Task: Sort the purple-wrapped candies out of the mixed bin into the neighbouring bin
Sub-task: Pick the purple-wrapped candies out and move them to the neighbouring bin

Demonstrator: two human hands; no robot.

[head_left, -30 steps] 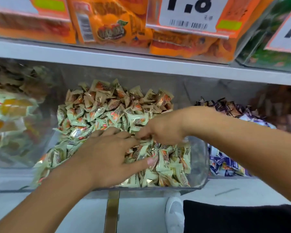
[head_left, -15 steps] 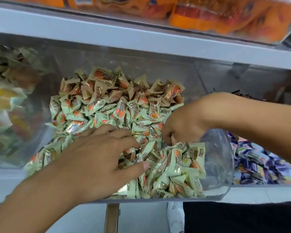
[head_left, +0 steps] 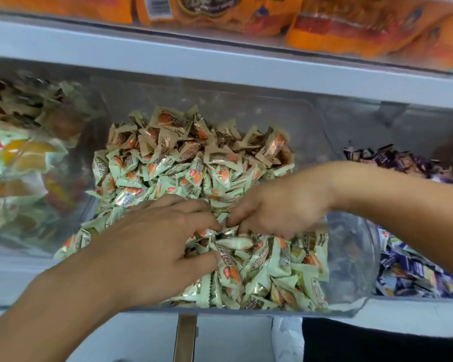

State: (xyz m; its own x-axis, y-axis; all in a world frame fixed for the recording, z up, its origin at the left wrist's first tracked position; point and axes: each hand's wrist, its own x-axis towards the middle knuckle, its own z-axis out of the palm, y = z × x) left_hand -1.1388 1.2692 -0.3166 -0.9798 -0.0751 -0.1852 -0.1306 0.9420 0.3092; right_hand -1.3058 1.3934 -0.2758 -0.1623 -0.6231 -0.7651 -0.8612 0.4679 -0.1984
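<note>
Clear plastic forms the mixed bin [head_left: 351,257], a scoop-fronted tub on a shop shelf [head_left: 220,64], heaped with pale green and tan candies [head_left: 183,163]. Both of the person's hands are pressed down into the front of this heap, fingertips nearly meeting in the middle. The left hand [head_left: 152,244] lies palm down with its fingers spread and slightly curled, flattening and parting the wrappers; it does not appear to hold anything. The right hand [head_left: 280,210] reaches in from the right with its fingers bent down into the pile; its fingertips are hidden among the wrappers, so whether it has pinched a candy cannot be told. No purple wrapper shows on the surface of the mixed bin, which is likely why the hands are digging rather than picking: any stray pieces would be buried. The purple-wrapped candies [head_left: 413,270] that are visible lie in the neighbouring bin [head_left: 429,301], just beside the mixed bin on its right, partly behind the right forearm. Another clear tub of yellow and red sweets [head_left: 24,158] stands to the left, blurred. Orange packets [head_left: 324,19] sit on the shelf above.
</note>
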